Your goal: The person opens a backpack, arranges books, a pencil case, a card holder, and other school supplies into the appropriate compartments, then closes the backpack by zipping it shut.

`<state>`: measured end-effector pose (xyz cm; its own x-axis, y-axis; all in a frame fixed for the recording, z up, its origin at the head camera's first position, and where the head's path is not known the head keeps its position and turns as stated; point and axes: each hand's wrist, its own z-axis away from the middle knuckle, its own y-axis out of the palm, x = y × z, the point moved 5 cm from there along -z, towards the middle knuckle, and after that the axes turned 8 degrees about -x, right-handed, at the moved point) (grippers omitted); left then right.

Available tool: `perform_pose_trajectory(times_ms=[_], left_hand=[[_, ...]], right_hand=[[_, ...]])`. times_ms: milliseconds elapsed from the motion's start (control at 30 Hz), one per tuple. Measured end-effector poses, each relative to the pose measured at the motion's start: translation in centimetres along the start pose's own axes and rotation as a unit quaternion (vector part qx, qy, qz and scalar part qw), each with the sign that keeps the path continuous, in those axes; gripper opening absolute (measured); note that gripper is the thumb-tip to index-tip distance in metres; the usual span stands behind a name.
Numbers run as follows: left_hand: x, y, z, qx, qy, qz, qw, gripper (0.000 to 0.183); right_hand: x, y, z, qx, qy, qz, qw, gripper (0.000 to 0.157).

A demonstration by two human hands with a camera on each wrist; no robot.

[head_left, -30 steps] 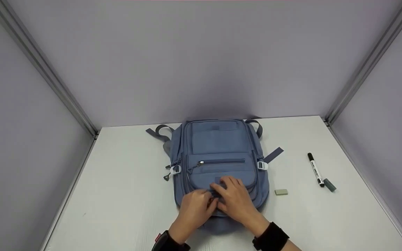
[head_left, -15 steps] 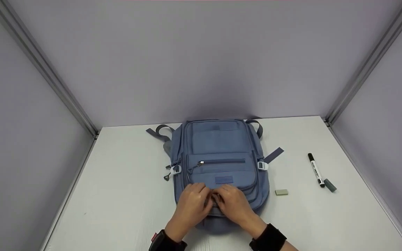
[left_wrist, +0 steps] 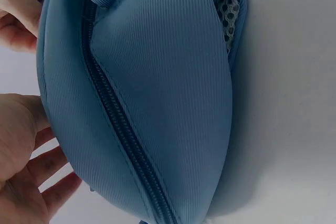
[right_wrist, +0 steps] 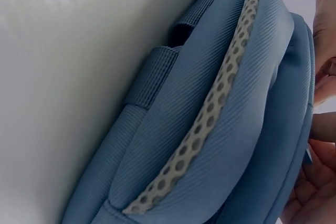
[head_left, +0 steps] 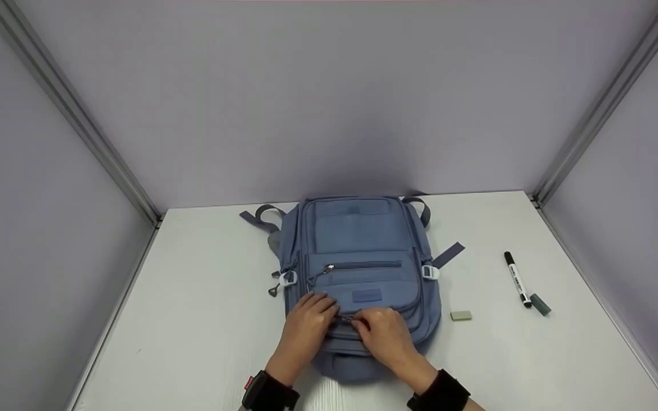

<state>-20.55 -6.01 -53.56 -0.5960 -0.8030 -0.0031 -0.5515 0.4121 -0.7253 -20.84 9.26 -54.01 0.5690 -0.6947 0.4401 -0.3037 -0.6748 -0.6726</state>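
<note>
A blue backpack lies front up on the white table, its base toward the person. My left hand rests on the lower left of the front pocket; in the left wrist view its fingers spread over the bag's edge. To its right, my right hand has thumb and fingertips pinched at the pocket's lower seam. Between the fingers in the right wrist view, a small blue zipper pull shows in part. A dark zipper runs along the bag's base. My left thumb's contact is hidden.
Right of the bag lie a small olive block, a black-and-white marker and a dark green piece. Loose straps stick out at the bag's sides. Grey panels enclose the table's back and sides.
The right hand's outstretched fingers have drawn in to a pinch near the left hand. Then the hands came apart, the left moving left and the right slightly right. The backpack stays in place.
</note>
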Motion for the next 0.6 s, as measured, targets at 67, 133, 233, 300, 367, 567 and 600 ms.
perform_pose_trajectory(times_ms=[67,133,233,300,367,567,600], left_hand=[[0.0,-0.1,-0.1,-0.01,0.006,-0.006,0.9999,0.018],[0.1,-0.1,-0.1,-0.018,0.011,-0.004,0.9998,0.018],[0.2,0.0,0.0,-0.029,0.016,0.002,0.9995,0.017],[0.3,0.0,0.0,-0.032,0.018,0.005,0.9993,0.017],[0.3,0.1,0.1,-0.034,0.02,0.005,0.9992,0.016],[0.4,0.4,0.3,-0.038,0.024,-0.005,0.999,0.014],[0.4,0.4,0.3,-0.04,0.024,-0.004,0.9989,0.014]], right_hand=[[-0.1,-0.1,0.0,0.009,0.008,0.009,1.0,0.006],[-0.3,-0.2,0.0,0.022,0.016,0.022,0.999,0.006],[-0.6,-0.4,0.0,0.041,0.022,0.041,0.998,0.007],[-0.9,-0.6,0.1,0.048,0.021,0.053,0.997,0.008],[-1.0,-0.8,0.2,0.052,0.016,0.062,0.997,0.009],[-1.6,-1.4,0.5,0.065,-0.003,0.069,0.996,0.014],[-1.7,-1.5,0.5,0.067,-0.007,0.07,0.995,0.014]])
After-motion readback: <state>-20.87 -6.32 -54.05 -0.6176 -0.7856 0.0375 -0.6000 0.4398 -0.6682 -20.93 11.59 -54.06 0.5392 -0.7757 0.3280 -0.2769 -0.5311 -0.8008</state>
